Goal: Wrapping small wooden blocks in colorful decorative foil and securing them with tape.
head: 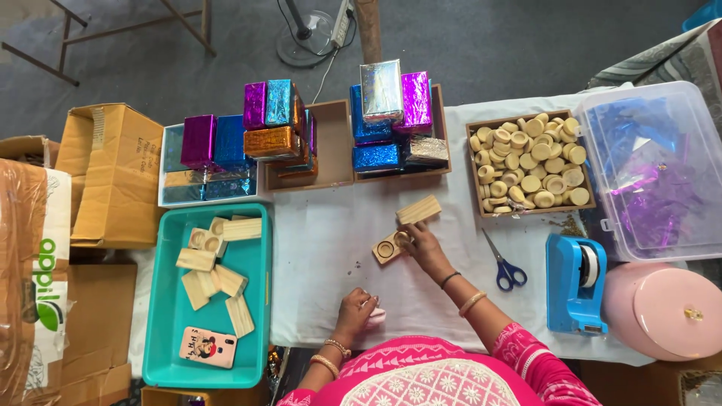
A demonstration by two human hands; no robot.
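Head view: seated at table's near edge.
Right hand: pinched disc into block, steadying it.
Left hand: closed on pink cloth, kept ready.

Far on the table, two stacks of foil-wrapped boxes stand in shallow brown trays: the right stack shows blue, silver and magenta wraps with a silver one on top, the left stack purple, teal and orange. Just left of it, more foil boxes in purple and blue fill a white tray. At the far left an open brown cardboard carton lies off the table, and nearer, along the left edge, a brown carton with a white and green label. In the teal bin, near left, lies a phone with a pink cartoon-printed case
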